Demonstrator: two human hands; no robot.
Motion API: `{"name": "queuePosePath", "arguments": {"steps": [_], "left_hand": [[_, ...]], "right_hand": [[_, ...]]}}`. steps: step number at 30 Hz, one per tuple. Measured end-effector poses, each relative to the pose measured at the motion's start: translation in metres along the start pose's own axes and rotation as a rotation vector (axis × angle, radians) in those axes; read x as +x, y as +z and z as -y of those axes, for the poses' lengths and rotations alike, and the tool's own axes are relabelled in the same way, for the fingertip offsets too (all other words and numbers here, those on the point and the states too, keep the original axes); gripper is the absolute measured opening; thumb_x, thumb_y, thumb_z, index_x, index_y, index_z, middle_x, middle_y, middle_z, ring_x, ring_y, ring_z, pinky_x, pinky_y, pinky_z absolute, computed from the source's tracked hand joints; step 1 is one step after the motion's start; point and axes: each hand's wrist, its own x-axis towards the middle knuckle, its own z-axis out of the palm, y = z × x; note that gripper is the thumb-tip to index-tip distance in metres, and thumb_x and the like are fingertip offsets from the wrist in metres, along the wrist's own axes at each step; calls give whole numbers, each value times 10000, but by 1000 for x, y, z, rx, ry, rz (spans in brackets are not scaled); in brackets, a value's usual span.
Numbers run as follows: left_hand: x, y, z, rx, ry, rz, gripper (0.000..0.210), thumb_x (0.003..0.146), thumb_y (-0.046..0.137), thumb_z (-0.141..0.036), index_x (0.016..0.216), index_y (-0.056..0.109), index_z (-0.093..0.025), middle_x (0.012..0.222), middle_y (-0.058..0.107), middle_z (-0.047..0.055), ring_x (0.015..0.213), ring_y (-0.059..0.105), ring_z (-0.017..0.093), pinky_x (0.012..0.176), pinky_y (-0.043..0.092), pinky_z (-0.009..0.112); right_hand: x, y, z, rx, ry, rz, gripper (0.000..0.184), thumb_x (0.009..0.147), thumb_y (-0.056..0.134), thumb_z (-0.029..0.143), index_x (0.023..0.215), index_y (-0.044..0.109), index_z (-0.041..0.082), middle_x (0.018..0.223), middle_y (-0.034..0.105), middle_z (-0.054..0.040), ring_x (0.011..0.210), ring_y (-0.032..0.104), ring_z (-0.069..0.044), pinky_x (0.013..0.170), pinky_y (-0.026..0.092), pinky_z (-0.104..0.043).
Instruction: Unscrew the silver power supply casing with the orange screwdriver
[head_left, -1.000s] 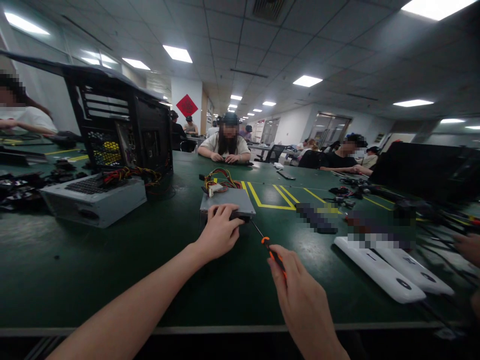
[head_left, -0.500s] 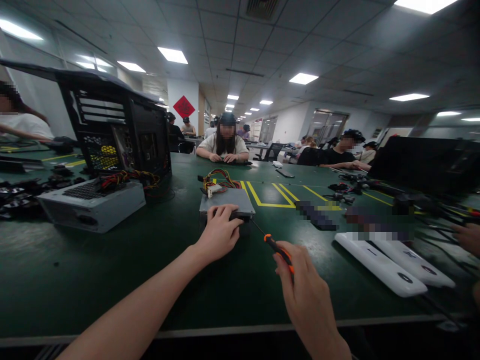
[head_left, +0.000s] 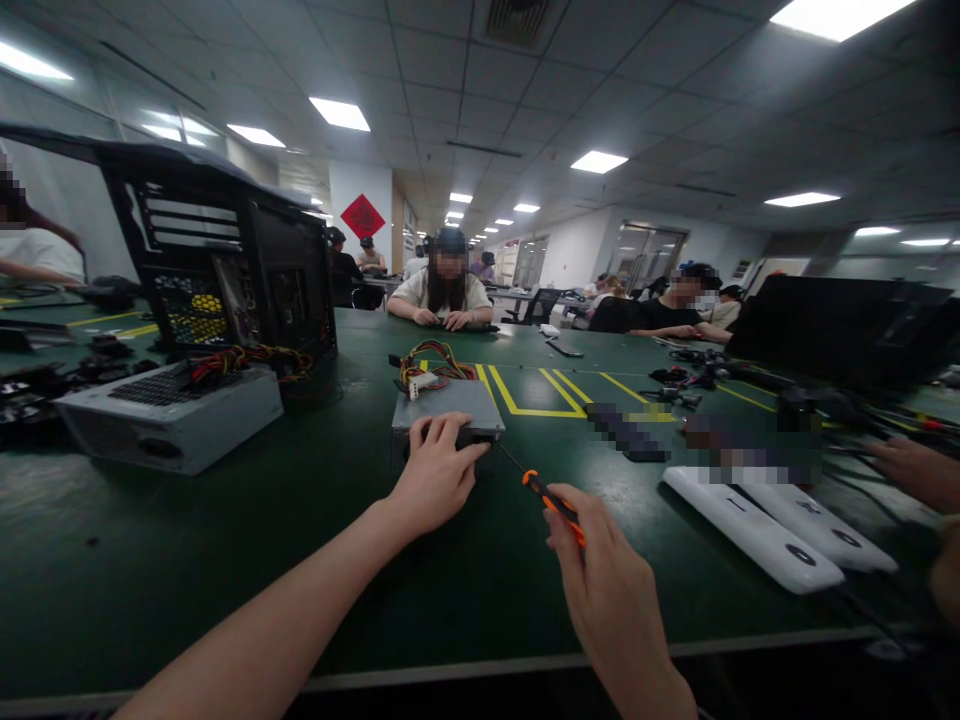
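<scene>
A small grey computer power supply (head_left: 478, 402) stands on the green table straight ahead, with coloured cables and a white plug on its top. My left hand (head_left: 436, 470) grips its near side, fingers bent over the top edge and thumb side stretched along the front face. In my right hand (head_left: 609, 570) is an orange-and-black screwdriver (head_left: 553, 503), held between thumb and fingers. Its thin shaft points up and left at the power supply's near right corner. Whether the tip sits in a screw is too small to tell.
On the left, a larger power supply (head_left: 176, 410) lies before an open black computer case (head_left: 225, 255). White oblong devices (head_left: 754, 525) lie to the right, near a black monitor (head_left: 840, 330) and cables. Another person's hand (head_left: 915, 470) is at the right edge. Someone sits opposite (head_left: 442, 290).
The whole view has shifted slightly. The screwdriver stays at the power supply's corner, and both hands keep nearly the same pose.
</scene>
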Motion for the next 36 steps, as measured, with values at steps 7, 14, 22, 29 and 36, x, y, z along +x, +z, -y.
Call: {"name": "queuePosePath", "arguments": {"steps": [7,14,22,29,36], "left_hand": [[0,4,-1,-16,-19,-15,323,782,461,-165,1046,617,-266,1250,399,81,1179,328,266,986,206,507],[1,2,-1,-30,-16,4,324,782,459,-165,1047,612,-269,1250,400,83,1180,331,271,985,197,517],[3,-2,0,-41,-27,7,267,791,447,-165,978,620,-245,1241,437,78,1165,366,256,951,243,476],[3,0,2,-28,-27,2,255,800,438,-168,958,627,-236,1238,453,77,1157,374,249,932,260,460],[3,-1,1,-34,-21,-5,273,795,449,-171,970,644,-249,1247,445,77,1158,364,266,921,266,466]], "right_hand": [[0,-3,3,37,-99,63,242,891,334,221,1084,472,175,1075,542,-113,888,614,-162,684,535,-258],[0,-3,3,49,-26,76,198,891,348,260,1010,489,188,1038,548,-107,797,631,-165,610,542,-270],[-3,2,1,56,20,69,206,903,319,281,1039,435,179,948,559,-90,713,634,-165,558,532,-281],[1,-6,0,117,-17,32,196,890,330,269,1016,443,171,1058,526,-126,911,606,-188,671,533,-292],[0,-5,0,4,37,54,220,908,301,311,970,464,177,827,609,-65,583,639,-161,468,513,-268]]}}
